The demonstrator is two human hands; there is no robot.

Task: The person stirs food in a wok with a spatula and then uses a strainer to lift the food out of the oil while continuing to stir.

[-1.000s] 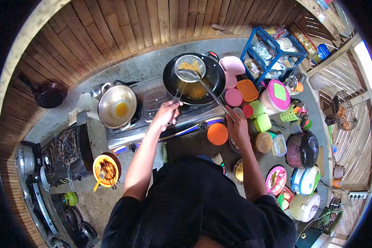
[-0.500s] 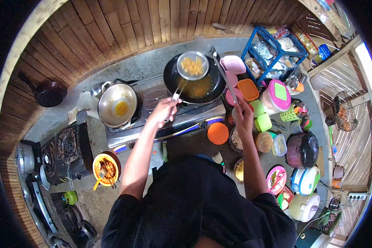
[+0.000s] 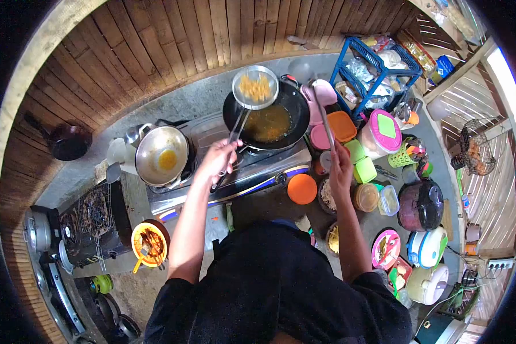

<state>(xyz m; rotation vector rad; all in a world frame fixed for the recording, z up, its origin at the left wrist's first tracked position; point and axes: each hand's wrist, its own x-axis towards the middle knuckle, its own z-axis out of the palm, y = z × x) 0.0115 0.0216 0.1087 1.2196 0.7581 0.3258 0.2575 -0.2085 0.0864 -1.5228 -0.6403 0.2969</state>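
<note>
My left hand (image 3: 217, 164) is closed around the handle of a round wire strainer (image 3: 255, 103). Golden-brown fried pieces (image 3: 254, 87) lie in its mesh bowl, which is raised over the left rim of a black wok (image 3: 295, 123). Brown oil (image 3: 269, 127) with small bubbles along its edge fills the wok's bottom. On the right, my right hand (image 3: 341, 167) grips a long-handled metal cooking utensil (image 3: 322, 117), pointing up and away beside the wok. Its broad far end is blurred.
The wok sits on a gas stove (image 3: 212, 186), with a silver pan (image 3: 146, 163) to its left. An orange bowl (image 3: 160, 247) stands lower left. Plastic containers (image 3: 365, 170) crowd the right side, below a blue rack (image 3: 350, 57). A bamboo wall (image 3: 212, 34) rises behind.
The strainer has shifted left and slightly up, with the fried pieces still in it. The utensil in my right hand has swung right, away from the wok's rim.
</note>
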